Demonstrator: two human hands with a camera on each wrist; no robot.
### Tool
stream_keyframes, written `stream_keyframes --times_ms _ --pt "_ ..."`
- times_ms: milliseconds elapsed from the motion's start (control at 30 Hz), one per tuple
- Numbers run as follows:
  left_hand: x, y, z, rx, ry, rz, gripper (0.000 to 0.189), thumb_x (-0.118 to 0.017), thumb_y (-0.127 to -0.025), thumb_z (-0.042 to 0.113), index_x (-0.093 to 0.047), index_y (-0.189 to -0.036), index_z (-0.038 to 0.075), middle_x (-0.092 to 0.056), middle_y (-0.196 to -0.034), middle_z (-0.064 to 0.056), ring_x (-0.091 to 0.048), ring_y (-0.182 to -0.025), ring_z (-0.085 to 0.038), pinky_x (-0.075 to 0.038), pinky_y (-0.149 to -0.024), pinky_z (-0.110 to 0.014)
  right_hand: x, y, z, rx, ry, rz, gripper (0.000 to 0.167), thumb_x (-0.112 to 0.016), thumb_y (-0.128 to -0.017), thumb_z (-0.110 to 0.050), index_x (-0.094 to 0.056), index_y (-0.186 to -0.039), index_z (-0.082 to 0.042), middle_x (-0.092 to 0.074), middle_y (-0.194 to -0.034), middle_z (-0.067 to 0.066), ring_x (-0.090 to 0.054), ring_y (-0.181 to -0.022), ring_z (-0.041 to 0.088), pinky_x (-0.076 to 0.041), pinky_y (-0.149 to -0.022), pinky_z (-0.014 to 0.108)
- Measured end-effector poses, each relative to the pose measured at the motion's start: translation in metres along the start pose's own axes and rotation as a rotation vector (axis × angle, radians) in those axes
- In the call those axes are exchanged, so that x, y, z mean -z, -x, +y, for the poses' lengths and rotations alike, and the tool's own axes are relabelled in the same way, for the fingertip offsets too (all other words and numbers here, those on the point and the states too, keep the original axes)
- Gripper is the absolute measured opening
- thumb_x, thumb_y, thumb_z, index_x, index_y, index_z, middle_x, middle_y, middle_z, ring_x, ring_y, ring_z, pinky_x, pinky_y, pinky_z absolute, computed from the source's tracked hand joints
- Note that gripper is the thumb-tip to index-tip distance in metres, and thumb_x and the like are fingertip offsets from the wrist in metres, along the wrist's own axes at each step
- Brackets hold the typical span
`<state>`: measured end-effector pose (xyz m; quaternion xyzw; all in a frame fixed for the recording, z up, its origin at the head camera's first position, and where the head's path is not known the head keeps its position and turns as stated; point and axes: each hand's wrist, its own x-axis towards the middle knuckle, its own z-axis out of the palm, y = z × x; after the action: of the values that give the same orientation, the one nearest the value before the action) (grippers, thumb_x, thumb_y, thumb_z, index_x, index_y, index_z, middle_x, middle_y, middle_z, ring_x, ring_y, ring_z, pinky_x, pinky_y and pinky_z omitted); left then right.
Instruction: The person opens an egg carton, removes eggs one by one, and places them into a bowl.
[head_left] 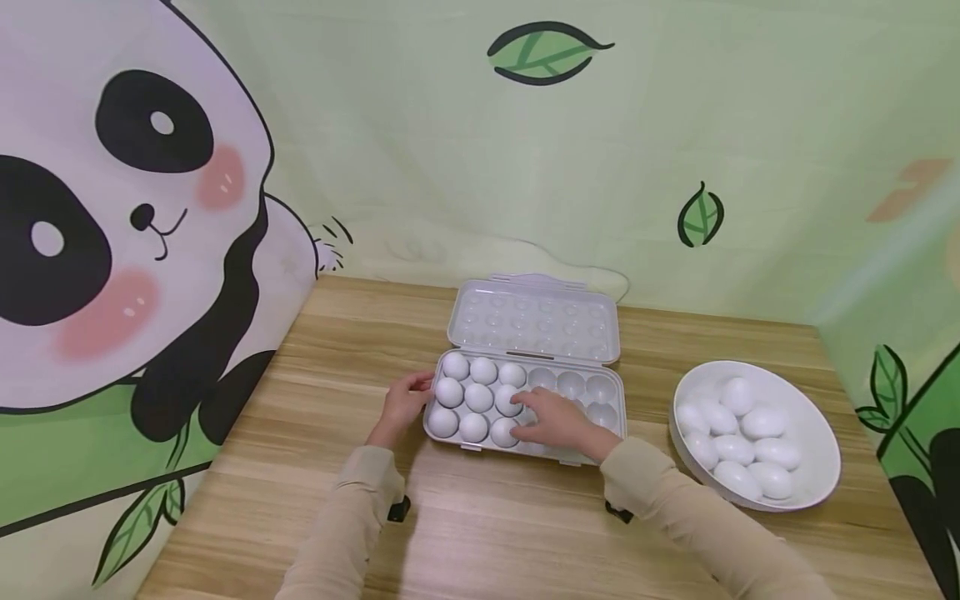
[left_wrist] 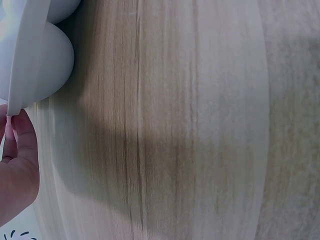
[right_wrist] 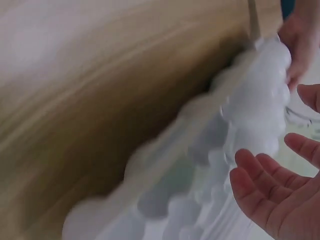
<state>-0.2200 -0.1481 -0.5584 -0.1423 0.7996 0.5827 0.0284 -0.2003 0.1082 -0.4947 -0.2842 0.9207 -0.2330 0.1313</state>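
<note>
A white plastic egg box [head_left: 551,362] lies on the wooden table with its hinged lid [head_left: 534,321] folded back. Several white eggs [head_left: 478,398] sit in its left three columns; hollow cups [head_left: 570,384] show on the right side. At the box's left end, my left hand [head_left: 403,408] pinches the rim; the left wrist view shows thumb and fingertips [left_wrist: 25,135] meeting at that edge. My right hand [head_left: 558,421] hovers over the middle of the box, fingertips right by the third column's eggs. In the right wrist view its fingers [right_wrist: 255,175] are spread, holding nothing.
A large white bowl [head_left: 828,450] with several white eggs [head_left: 735,450] stands to the right of the box, close beside my right sleeve [head_left: 675,483]. Behind the table hangs a green cloth [head_left: 420,125] printed with a panda and leaves.
</note>
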Motion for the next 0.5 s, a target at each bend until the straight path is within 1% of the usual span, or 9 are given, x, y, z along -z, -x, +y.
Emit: stream_keyframes --times_ms 67,133,200,267,367,500 --pt "0.0 0.001 0.001 0.001 0.0 0.002 0.035 -0.055 -0.078 -0.003 -0.058 -0.113 0.0 -0.057 -0.099 -0.017 -0.051 -0.091 -0.022 -0.043 -0.063 -0.019 -0.009 -0.003 -0.005 0.006 0.067 0.008 0.047 -0.063 -0.076 -0.037 -0.055 -0.114 -0.012 -0.057 -0.104 0.011 -0.056 -0.085 0.021 -0.046 -0.068 0.034" --pt "0.0 0.001 0.001 -0.002 -0.002 0.004 0.035 -0.055 -0.078 -0.003 -0.058 -0.112 0.0 -0.057 -0.098 -0.018 -0.051 -0.091 -0.022 -0.043 -0.062 -0.019 -0.017 -0.006 -0.01 0.028 0.104 0.028 0.046 -0.063 -0.075 -0.037 -0.057 -0.112 -0.011 -0.058 -0.098 0.011 -0.056 -0.077 0.021 -0.045 -0.062 0.034" --pt "0.0 0.001 0.001 -0.005 -0.005 0.006 0.034 -0.055 -0.078 -0.004 -0.058 -0.112 -0.001 -0.057 -0.098 -0.018 -0.052 -0.09 -0.022 -0.043 -0.062 -0.019 -0.023 -0.008 -0.014 0.046 0.143 0.047 0.045 -0.062 -0.076 -0.036 -0.057 -0.111 -0.01 -0.057 -0.095 0.011 -0.055 -0.074 0.021 -0.044 -0.059 0.033" --pt "0.0 0.0 0.001 -0.001 -0.006 0.007 0.034 -0.055 -0.078 -0.003 -0.058 -0.112 0.0 -0.057 -0.097 -0.018 -0.052 -0.09 -0.021 -0.043 -0.062 -0.019 -0.028 -0.01 -0.018 0.057 0.155 0.061 0.042 -0.062 -0.076 -0.034 -0.057 -0.11 -0.008 -0.057 -0.092 0.012 -0.054 -0.071 0.022 -0.043 -0.056 0.033" --pt "0.0 0.0 0.0 0.001 -0.012 0.008 0.034 -0.055 -0.078 -0.003 -0.058 -0.112 0.0 -0.057 -0.098 -0.017 -0.052 -0.089 -0.021 -0.042 -0.062 -0.018 -0.035 -0.011 -0.022 0.047 0.177 0.067 0.035 -0.06 -0.078 -0.03 -0.057 -0.105 -0.007 -0.054 -0.088 0.011 -0.051 -0.068 0.02 -0.041 -0.051 0.031" --pt "0.0 -0.001 -0.001 -0.001 -0.013 0.007 0.035 -0.055 -0.078 -0.003 -0.058 -0.113 0.0 -0.057 -0.099 -0.018 -0.052 -0.09 -0.021 -0.041 -0.061 -0.018 -0.04 -0.013 -0.026 0.016 0.2 0.082 0.026 -0.06 -0.076 -0.025 -0.056 -0.095 -0.007 -0.05 -0.082 0.01 -0.047 -0.062 0.02 -0.037 -0.046 0.03"
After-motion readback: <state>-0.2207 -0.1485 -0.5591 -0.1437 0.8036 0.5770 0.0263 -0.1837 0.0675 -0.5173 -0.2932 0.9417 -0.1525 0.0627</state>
